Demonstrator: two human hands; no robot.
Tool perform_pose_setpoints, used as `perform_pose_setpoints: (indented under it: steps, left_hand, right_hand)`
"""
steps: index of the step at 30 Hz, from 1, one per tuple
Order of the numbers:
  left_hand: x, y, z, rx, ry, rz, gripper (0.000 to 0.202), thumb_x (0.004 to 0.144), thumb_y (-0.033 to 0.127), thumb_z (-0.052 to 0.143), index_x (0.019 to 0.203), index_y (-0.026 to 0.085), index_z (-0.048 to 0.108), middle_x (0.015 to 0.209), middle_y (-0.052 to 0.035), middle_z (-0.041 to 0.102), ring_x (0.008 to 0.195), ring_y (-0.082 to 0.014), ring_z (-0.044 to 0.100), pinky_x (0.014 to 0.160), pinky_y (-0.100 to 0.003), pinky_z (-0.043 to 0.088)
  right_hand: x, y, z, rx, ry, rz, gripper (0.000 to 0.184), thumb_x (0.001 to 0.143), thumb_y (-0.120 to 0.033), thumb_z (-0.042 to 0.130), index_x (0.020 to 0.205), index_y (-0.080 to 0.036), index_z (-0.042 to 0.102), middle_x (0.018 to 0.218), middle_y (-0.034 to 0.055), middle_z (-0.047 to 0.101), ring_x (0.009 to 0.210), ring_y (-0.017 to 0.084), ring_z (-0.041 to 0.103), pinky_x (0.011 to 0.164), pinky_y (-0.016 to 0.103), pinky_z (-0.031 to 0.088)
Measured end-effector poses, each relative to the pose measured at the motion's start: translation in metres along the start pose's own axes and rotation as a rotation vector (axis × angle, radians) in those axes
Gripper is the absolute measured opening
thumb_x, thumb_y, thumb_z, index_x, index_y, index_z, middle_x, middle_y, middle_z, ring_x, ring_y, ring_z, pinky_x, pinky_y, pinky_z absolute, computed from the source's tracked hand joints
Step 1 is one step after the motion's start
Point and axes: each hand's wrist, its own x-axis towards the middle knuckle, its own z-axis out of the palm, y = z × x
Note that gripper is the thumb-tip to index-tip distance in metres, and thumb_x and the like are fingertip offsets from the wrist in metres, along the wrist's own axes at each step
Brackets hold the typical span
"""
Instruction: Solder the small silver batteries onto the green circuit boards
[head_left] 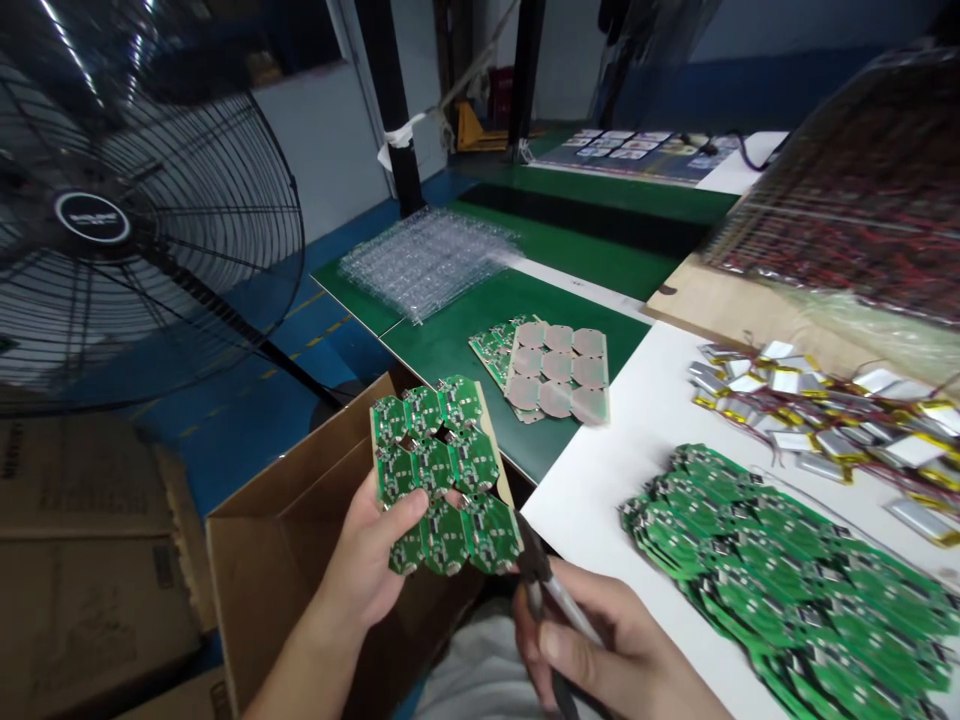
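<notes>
My left hand [375, 545] grips a green circuit board panel [435, 460] by its left side, thumb on top. The panel is a grid of rounded boards with pale strips along its left and right edges. In my right hand [592, 640] is a pair of pliers [536, 565], or cutters; the exact kind of jaw is hard to make out. Their dark head touches or nearly touches the panel's lower right corner. Below the panel stands an open cardboard box [247, 560]. More panels [559, 370] lie on the green table beyond, the top one showing its pinkish back.
Stacked green circuit boards [780, 580] cover the white surface at right, with loose battery cells [825, 410] behind them. Clear plastic trays [427, 260] sit on the green table [517, 440]. A large fan [135, 230] stands at left above closed cartons [82, 550].
</notes>
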Motion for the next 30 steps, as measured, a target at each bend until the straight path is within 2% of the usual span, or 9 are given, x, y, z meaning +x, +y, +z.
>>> perform_pose_setpoints:
  steps: [4, 7, 11, 18, 21, 24, 26, 28, 30]
  left_hand:
    - [-0.005, 0.005, -0.004, 0.069, 0.008, 0.021, 0.043, 0.074, 0.028, 0.086, 0.111, 0.020, 0.067, 0.091, -0.0061, 0.079, 0.084, -0.0268, 0.077, 0.073, -0.034, 0.063]
    - [-0.013, 0.007, -0.006, 0.106, 0.012, 0.016, 0.043, 0.074, 0.029, 0.086, 0.111, 0.018, 0.067, 0.094, -0.0080, 0.079, 0.087, -0.0286, 0.077, 0.074, -0.035, 0.063]
    - [-0.019, 0.006, -0.006, 0.126, 0.078, 0.056, 0.040, 0.075, 0.029, 0.085, 0.109, 0.018, 0.068, 0.097, -0.0085, 0.079, 0.088, -0.0282, 0.076, 0.075, -0.036, 0.063]
    - [-0.020, 0.005, -0.010, 0.147, 0.039, 0.093, 0.037, 0.077, 0.026, 0.084, 0.110, 0.016, 0.070, 0.092, -0.0084, 0.080, 0.083, -0.0251, 0.076, 0.076, -0.036, 0.064]
    - [-0.019, 0.002, -0.013, 0.117, -0.034, 0.077, 0.036, 0.079, 0.025, 0.083, 0.111, 0.018, 0.069, 0.094, -0.0080, 0.080, 0.083, -0.0247, 0.077, 0.075, -0.035, 0.064]
    - [-0.019, -0.004, -0.015, 0.044, -0.067, 0.031, 0.041, 0.077, 0.028, 0.084, 0.113, 0.018, 0.068, 0.092, -0.0082, 0.080, 0.082, -0.0258, 0.077, 0.072, -0.034, 0.063]
    - [-0.019, -0.006, -0.017, 0.010, -0.063, -0.002, 0.043, 0.074, 0.030, 0.086, 0.112, 0.018, 0.069, 0.090, -0.0085, 0.080, 0.082, -0.0263, 0.077, 0.072, -0.034, 0.063]
    - [-0.018, -0.007, -0.019, 0.010, -0.070, -0.007, 0.043, 0.075, 0.030, 0.086, 0.112, 0.017, 0.068, 0.091, -0.0092, 0.080, 0.083, -0.0266, 0.077, 0.073, -0.034, 0.063]
    - [-0.017, -0.006, -0.022, 0.038, -0.094, 0.005, 0.040, 0.078, 0.029, 0.083, 0.113, 0.017, 0.068, 0.092, -0.0096, 0.080, 0.084, -0.0266, 0.077, 0.073, -0.034, 0.063]
  right_hand:
    - [0.011, -0.009, 0.006, -0.186, 0.123, -0.073, 0.035, 0.091, -0.056, 0.060, 0.105, -0.026, 0.072, 0.094, 0.0007, 0.066, 0.089, 0.021, 0.059, 0.084, 0.031, 0.047]
    - [0.017, -0.016, 0.009, -0.174, 0.098, -0.098, 0.045, 0.094, -0.050, 0.059, 0.134, -0.030, 0.063, 0.133, 0.0021, 0.065, 0.128, 0.025, 0.055, 0.117, 0.040, 0.032]
    - [0.021, -0.011, 0.008, -0.238, 0.106, -0.103, 0.055, 0.096, -0.051, 0.057, 0.144, -0.026, 0.055, 0.152, 0.0041, 0.053, 0.142, 0.025, 0.045, 0.122, 0.041, 0.027]
    - [0.027, 0.001, 0.007, -0.265, 0.162, -0.127, 0.057, 0.096, -0.055, 0.055, 0.148, -0.030, 0.051, 0.148, 0.0034, 0.057, 0.135, 0.026, 0.052, 0.119, 0.040, 0.032]
    - [0.025, -0.003, 0.007, -0.161, 0.149, -0.123, 0.051, 0.092, -0.053, 0.063, 0.139, -0.033, 0.060, 0.129, 0.0015, 0.068, 0.121, 0.024, 0.059, 0.114, 0.035, 0.036]
    - [0.020, -0.004, 0.006, -0.035, 0.052, -0.062, 0.049, 0.087, -0.055, 0.070, 0.129, -0.030, 0.068, 0.081, -0.0015, 0.067, 0.077, 0.017, 0.059, 0.081, 0.027, 0.050]
    - [0.019, -0.004, 0.005, 0.011, -0.006, -0.028, 0.052, 0.086, -0.060, 0.068, 0.125, -0.026, 0.069, 0.065, -0.0040, 0.055, 0.061, 0.013, 0.048, 0.062, 0.024, 0.044]
    - [0.020, -0.004, 0.005, -0.010, 0.012, -0.032, 0.052, 0.086, -0.060, 0.067, 0.126, -0.026, 0.068, 0.071, -0.0028, 0.060, 0.067, 0.014, 0.052, 0.070, 0.026, 0.047]
    - [0.022, -0.004, 0.004, -0.074, 0.067, -0.059, 0.052, 0.089, -0.055, 0.067, 0.132, -0.027, 0.063, 0.097, 0.0011, 0.071, 0.091, 0.018, 0.062, 0.097, 0.031, 0.047]
